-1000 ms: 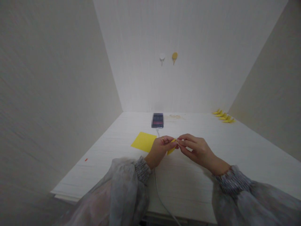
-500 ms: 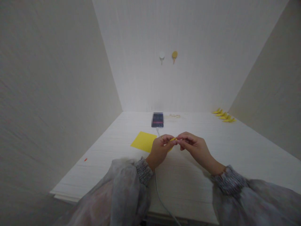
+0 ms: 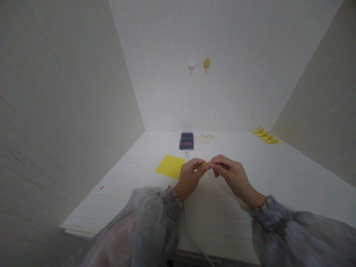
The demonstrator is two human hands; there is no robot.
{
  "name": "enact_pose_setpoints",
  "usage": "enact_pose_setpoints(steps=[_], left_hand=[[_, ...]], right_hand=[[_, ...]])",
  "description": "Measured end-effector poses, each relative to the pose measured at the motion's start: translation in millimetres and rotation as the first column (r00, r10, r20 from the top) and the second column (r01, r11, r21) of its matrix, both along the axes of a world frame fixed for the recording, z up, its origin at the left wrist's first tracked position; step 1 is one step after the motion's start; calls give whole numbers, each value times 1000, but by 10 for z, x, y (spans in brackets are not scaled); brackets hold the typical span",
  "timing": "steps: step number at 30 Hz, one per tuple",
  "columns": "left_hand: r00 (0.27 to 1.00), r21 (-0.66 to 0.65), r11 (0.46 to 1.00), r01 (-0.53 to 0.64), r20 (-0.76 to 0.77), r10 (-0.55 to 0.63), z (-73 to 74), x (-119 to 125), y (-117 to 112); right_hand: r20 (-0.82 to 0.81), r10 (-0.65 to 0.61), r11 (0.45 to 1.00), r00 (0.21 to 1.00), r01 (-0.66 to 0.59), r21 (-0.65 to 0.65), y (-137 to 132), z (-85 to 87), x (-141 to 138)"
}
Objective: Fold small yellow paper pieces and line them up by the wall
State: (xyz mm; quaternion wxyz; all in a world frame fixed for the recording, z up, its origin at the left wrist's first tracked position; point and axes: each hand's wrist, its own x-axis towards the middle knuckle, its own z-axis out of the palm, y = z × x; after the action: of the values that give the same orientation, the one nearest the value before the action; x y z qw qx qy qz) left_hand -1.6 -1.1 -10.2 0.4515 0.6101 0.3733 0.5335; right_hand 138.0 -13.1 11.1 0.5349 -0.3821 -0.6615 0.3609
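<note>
Between the fingertips of both hands is a small piece of folded yellow paper, mostly covered by the fingers. My left hand, with a ring on one finger, pinches it from the left. My right hand pinches its right end with thumb and forefinger. Flat on the table left of my left hand lies a yellow paper sheet, its right edge partly hidden behind that hand. In the far right corner several folded yellow paper figures stand in a row.
A phone lies near the back wall, with a white cable running to the table's front edge. A small orange scrap sits at left. White and yellow hooks are fixed to the back wall.
Both hands keep pinching the small yellow paper in nearly the same place. The fingertips shift only slightly, and the view has tilted a little.
</note>
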Motion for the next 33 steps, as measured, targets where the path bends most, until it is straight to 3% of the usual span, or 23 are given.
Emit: enact_pose_setpoints(steps=[5, 11, 15, 24, 29, 33], left_hand=[[996, -27, 997, 75, 44, -74, -26, 9, 21], [992, -101, 992, 82, 102, -72, -31, 19, 33], [985, -172, 980, 104, 153, -77, 5, 21, 33], [978, -148, 977, 151, 169, -125, 20, -5, 29], [976, -169, 970, 173, 165, -145, 11, 8, 21], [977, -186, 967, 176, 153, -149, 4, 21, 28]], right_hand=[[93, -38, 999, 995, 35, 38, -7, 7, 4], [222, -112, 992, 968, 98, 76, 4, -16, -4], [220, -105, 993, 970, 89, 81, 8, -4, 1], [98, -34, 998, 995, 28, 60, 24, -16, 24], [150, -28, 998, 988, 20, 53, 43, -42, 28], [254, -88, 987, 963, 50, 154, 29, 3, 39]])
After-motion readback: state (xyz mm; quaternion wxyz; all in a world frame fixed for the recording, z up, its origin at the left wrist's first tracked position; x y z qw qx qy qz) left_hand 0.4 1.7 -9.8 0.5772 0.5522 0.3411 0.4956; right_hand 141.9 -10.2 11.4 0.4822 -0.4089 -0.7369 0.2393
